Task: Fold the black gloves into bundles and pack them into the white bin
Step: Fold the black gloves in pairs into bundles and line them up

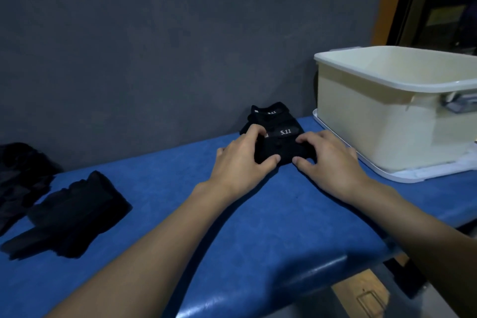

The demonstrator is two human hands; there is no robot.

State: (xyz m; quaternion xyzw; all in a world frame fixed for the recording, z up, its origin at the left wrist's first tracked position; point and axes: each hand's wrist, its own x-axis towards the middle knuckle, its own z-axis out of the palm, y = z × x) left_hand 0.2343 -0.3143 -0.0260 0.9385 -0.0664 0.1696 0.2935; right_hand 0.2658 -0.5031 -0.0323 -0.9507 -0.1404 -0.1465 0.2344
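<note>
A pair of black gloves (280, 137) marked "5.11" lies stacked on the blue padded table (258, 214), close to the grey wall. My left hand (240, 165) grips the left side of the stack, thumb at the near edge and fingers curled over the top. My right hand (327, 160) grips the right side the same way. The white bin (387, 121) stands just to the right of the gloves; its inside is not visible from here. More black gloves (74, 212) lie flat at the left of the table.
The bin rests on a white tray or lid (402, 175) at the table's right end. A dark heap of further gloves (20, 170) sits at the far left by the wall. The table's front edge runs diagonally at lower right, floor below.
</note>
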